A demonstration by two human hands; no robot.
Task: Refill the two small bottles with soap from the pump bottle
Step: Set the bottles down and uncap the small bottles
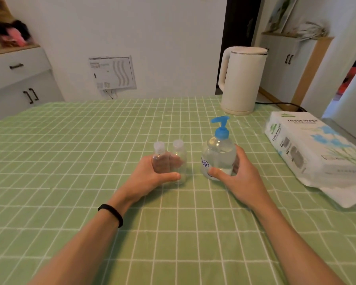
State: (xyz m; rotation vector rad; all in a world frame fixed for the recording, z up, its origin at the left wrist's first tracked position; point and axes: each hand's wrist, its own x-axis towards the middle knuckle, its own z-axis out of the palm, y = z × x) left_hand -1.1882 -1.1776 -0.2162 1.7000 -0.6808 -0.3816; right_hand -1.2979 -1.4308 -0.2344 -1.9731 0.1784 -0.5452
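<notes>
Two small clear bottles stand upright side by side on the green checked tablecloth (pixel 90 153), both with clear caps on. My left hand (pixel 152 177) grips the pair: the left small bottle (pixel 159 155) and the right small bottle (pixel 181 159), with the thumb across the front and the fingers behind them. To the right stands the clear pump bottle (pixel 219 156) with a blue pump head, holding clear soap. My right hand (pixel 240 177) grips its lower body, thumb in front, fingers round the far side.
A cream electric kettle (pixel 243 79) stands at the back right, its black cord (pixel 280 104) trailing right. A pack of tissue paper (pixel 314 149) lies at the right edge. White cabinets stand at the left and the back right of the room.
</notes>
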